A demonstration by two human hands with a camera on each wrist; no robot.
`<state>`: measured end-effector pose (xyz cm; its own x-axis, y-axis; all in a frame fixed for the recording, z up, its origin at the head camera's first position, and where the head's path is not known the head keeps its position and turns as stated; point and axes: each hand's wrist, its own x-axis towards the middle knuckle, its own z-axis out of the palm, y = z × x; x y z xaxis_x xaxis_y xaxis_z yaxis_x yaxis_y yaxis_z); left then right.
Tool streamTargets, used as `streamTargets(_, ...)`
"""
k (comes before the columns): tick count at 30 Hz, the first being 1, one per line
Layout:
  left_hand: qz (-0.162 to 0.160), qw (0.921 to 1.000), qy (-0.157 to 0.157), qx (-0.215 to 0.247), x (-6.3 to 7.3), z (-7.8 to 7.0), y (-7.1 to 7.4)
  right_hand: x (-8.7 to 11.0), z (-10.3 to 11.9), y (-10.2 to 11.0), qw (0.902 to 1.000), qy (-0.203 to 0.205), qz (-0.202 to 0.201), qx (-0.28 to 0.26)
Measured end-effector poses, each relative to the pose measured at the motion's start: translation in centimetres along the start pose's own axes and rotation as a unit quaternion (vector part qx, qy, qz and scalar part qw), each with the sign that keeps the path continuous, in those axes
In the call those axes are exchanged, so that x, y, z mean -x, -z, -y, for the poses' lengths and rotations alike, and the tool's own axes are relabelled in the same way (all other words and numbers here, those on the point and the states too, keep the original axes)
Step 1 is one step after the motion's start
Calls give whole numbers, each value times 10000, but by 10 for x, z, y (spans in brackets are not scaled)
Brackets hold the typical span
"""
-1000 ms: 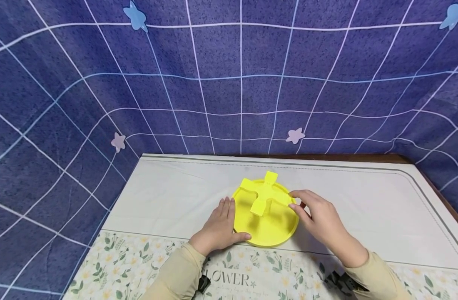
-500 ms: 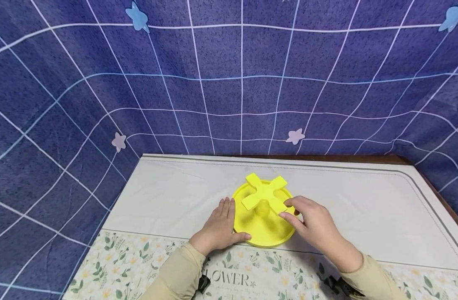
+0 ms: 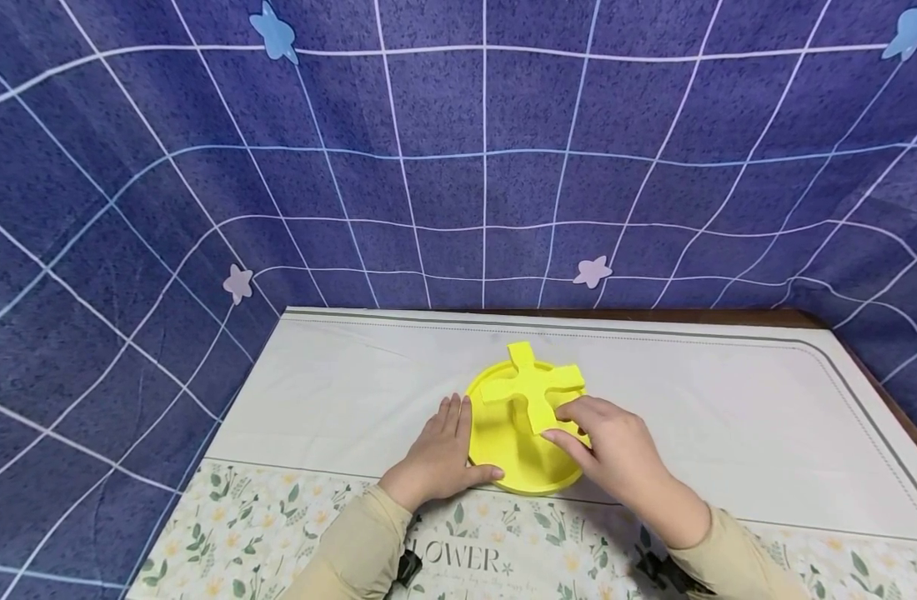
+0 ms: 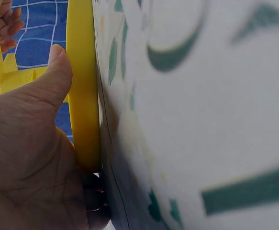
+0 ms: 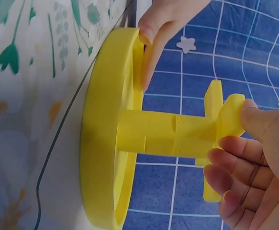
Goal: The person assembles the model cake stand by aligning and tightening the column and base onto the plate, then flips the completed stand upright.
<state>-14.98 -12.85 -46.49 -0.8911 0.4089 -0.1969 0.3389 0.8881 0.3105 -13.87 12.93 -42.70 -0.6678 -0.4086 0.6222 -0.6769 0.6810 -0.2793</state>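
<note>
A yellow round base (image 3: 530, 486) with a raised rim sits on the table. From its middle rises a thick yellow post (image 5: 153, 132), topped by a four-armed yellow cross (image 3: 529, 386). With straight fingers along the left side and the thumb over the front rim, my left hand (image 3: 439, 458) rests against the base. My right hand (image 3: 619, 446) pinches the end of the cross's front arm between thumb and index finger. The right wrist view shows the other fingers loosely bent below that arm.
A floral cloth (image 3: 263, 533) with printed lettering covers the front of the table, and a white surface (image 3: 338, 392) lies behind it. A blue gridded curtain (image 3: 458, 183) with star shapes hangs at the back and sides.
The cross has turned clockwise seen from above, its pinched arm swinging from the right toward the front. My right hand has moved left and nearer with it; my left hand stays put.
</note>
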Motion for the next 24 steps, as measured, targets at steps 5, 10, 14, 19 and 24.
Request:
streamTargets(5, -21, 10000, 34, 35, -1, 0, 0, -3, 7, -4, 9999, 65, 59, 65)
streamTargets(10, -30, 10000, 62, 54, 1, -3, 3, -5, 13, -7, 9997, 92, 116, 188)
streamTargets(14, -35, 10000, 77, 31, 2, -3, 4, -4, 14, -8, 9996, 75, 125, 223)
streamTargets(19, -22, 9999, 95, 30, 2, -3, 4, -4, 11, -4, 9999, 92, 61, 66)
streamTargets(24, -1, 10000, 80, -3, 2, -3, 4, -6, 1, 5, 9989, 110, -428, -147)
